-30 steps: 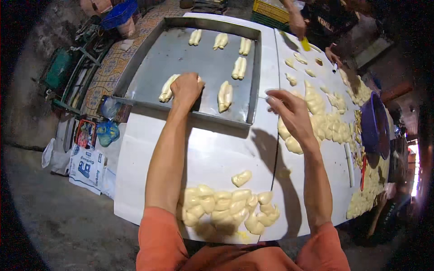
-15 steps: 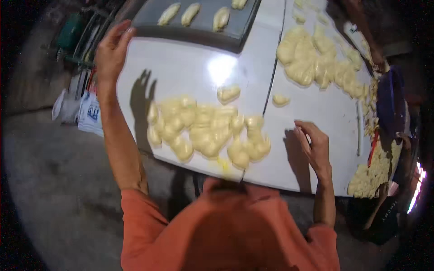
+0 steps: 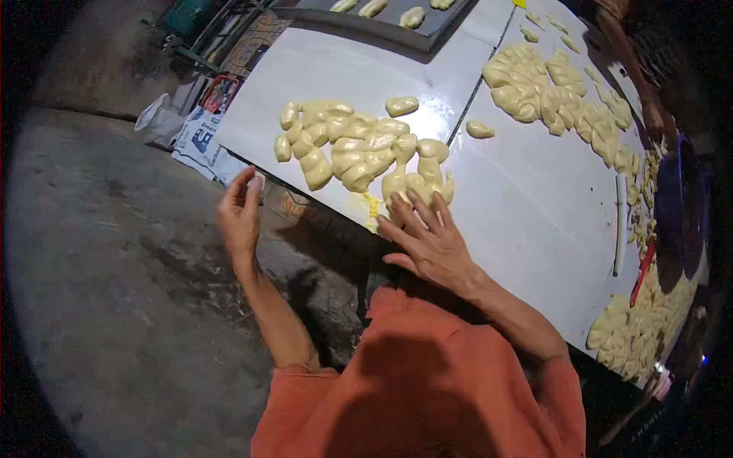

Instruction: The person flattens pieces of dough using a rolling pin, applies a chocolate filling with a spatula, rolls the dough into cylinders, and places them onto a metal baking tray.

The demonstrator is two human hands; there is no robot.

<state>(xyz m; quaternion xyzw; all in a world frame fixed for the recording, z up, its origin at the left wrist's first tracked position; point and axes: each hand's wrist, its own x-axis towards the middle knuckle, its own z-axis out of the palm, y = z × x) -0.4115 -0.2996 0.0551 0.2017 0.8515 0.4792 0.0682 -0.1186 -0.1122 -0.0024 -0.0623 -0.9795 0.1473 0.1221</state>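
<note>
Pale yellow, glossy dough pieces [image 3: 363, 156] lie pressed together in a cluster near the table's close edge. My right hand [image 3: 431, 248] is spread at the near side of this cluster, its fingertips at the dough; whether they press on it I cannot tell. Just beside the table's left edge hangs my left hand [image 3: 243, 217], fingers loosely bent and apart, with nothing visible in it. A bright yellow smear [image 3: 372, 206] marks the tabletop by my right fingers. Two single dough pieces, one [image 3: 402, 105] beyond the cluster and one [image 3: 479, 129] farther right, lie apart.
A grey metal tray [image 3: 366, 21] with several shaped dough pieces stands at the far edge. More dough [image 3: 534, 88] spreads across the right table half, near another person's arm [image 3: 637, 72]. A dark blue tub [image 3: 679, 206], a red-handled tool [image 3: 643, 273] and a dough mass [image 3: 637, 332] are at right.
My left hand has come back from beside the tray to the table's near left edge. My right hand has moved left to the dough cluster and spread its fingers. The view has shifted.
</note>
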